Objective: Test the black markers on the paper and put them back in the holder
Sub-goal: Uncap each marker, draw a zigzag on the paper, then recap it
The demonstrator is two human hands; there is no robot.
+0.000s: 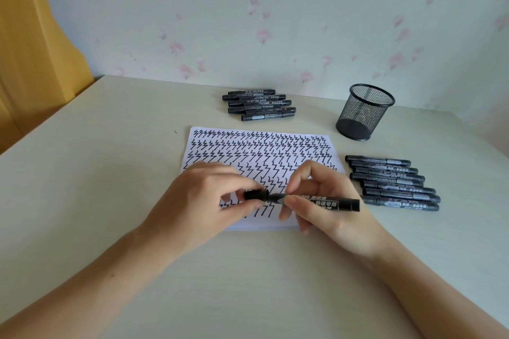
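I hold one black marker [325,202] level above the paper [275,151], which is covered in rows of black zigzag strokes. My right hand [327,201] pinches the marker's barrel. My left hand [203,195] pinches the cap [256,194] at the marker's left end; I cannot tell whether cap and barrel are joined or slightly apart. The black mesh holder [365,111] stands at the back right and looks empty. Several markers [260,104] lie in a group behind the paper, and several more markers [394,181] lie in a row to the paper's right.
The pale table [110,162] meets a flowered wall at the back. A yellow curtain [33,44] hangs at the left, past the table's left edge. My forearms reach in from the bottom corners.
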